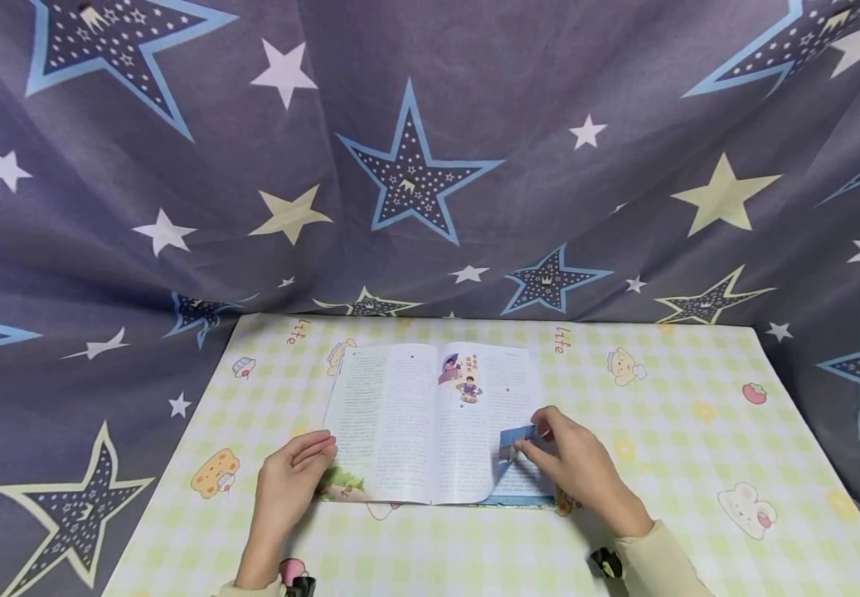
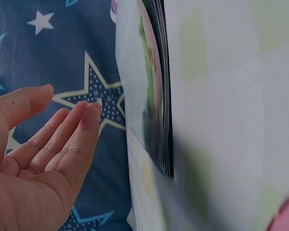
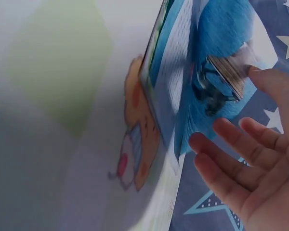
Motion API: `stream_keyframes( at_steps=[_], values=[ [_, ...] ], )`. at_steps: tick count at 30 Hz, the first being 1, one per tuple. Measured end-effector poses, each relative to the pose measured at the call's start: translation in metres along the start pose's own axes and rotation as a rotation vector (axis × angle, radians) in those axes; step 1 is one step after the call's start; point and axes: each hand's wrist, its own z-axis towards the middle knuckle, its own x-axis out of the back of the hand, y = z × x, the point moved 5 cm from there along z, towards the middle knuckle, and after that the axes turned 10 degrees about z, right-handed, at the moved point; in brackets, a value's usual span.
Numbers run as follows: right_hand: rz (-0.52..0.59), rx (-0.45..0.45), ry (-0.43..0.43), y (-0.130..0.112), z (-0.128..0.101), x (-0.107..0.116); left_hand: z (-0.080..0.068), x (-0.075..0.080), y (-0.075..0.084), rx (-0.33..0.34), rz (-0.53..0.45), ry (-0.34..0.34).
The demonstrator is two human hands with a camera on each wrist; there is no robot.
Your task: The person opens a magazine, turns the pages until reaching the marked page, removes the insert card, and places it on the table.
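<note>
An open magazine with printed columns lies on the table, a small coloured illustration on its right page. My left hand is beside its left edge; in the left wrist view the fingers are loosely bent with nothing between them. At the lower right of the magazine, a page with a blue picture is partly raised and bent. My right hand is at this page. In the right wrist view, the thumb touches the blue page, while the other fingers stand apart from the thumb, loosely bent.
A tablecloth with green checks and cartoon prints covers the table. Behind it hangs a dark curtain with stars, which also reaches round both sides. Dark bands sit at both wrists, near the pale sleeves.
</note>
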Motion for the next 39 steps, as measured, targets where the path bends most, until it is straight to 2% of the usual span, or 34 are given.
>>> stream_keyframes(
  at_steps=[4,8,11,15,19,23,28,32,35,39],
  values=[
    [0.033,0.053,0.023,-0.009,0.002,-0.003,0.001,-0.010,0.005,-0.031,-0.018,-0.028],
    [0.135,0.139,0.029,-0.022,0.007,-0.006,0.001,-0.020,0.013,-0.063,-0.054,-0.054],
    [0.234,0.219,0.008,-0.032,0.011,-0.010,0.001,-0.029,0.019,-0.079,-0.097,-0.084],
    [0.299,0.289,-0.043,-0.044,0.014,-0.015,0.000,-0.039,0.028,-0.094,-0.157,-0.120],
    [0.324,0.299,-0.105,-0.054,0.016,-0.023,-0.004,-0.049,0.037,-0.120,-0.235,-0.147],
    [0.351,0.295,-0.154,-0.061,0.018,-0.031,-0.007,-0.062,0.046,-0.146,-0.317,-0.210],
    [0.354,0.315,-0.170,-0.068,0.019,-0.038,-0.013,-0.082,0.052,-0.159,-0.295,-0.293],
    [0.351,0.326,-0.166,-0.070,0.019,-0.040,-0.015,-0.093,0.054,-0.167,-0.302,-0.333],
    [0.351,0.313,-0.170,-0.070,0.019,-0.039,-0.014,-0.096,0.054,-0.165,-0.314,-0.341],
    [0.345,0.319,-0.162,-0.069,0.018,-0.037,-0.012,-0.092,0.051,-0.158,-0.288,-0.322]
  ],
)
